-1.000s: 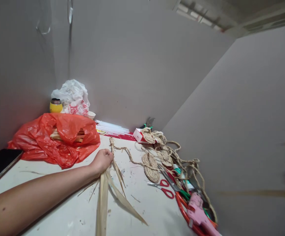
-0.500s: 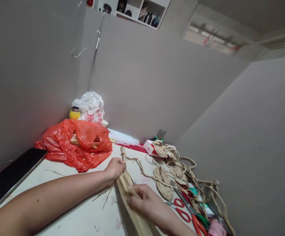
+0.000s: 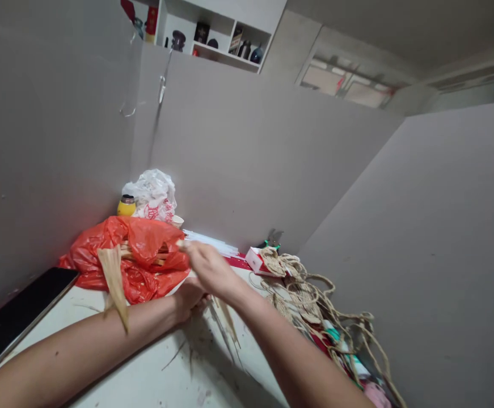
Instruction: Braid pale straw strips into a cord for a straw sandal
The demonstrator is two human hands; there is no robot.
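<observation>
Apparently part-done: coiled braids (image 3: 308,303) lie at three o'clock from the hands, a broad strip (image 3: 113,275) unbraided at nine; left hand (image 3: 192,297) grips thin strands (image 3: 228,323), right hand (image 3: 210,266) unclear.

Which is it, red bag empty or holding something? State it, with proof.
Holding something: tan strips show through the opening in the red bag. How full it is, I cannot tell; the plastic hides the rest.

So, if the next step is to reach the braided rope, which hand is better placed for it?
Probably the right hand: its arm lies between the left hand and the braided rope. The left hand is closed at the dry strips.
</observation>
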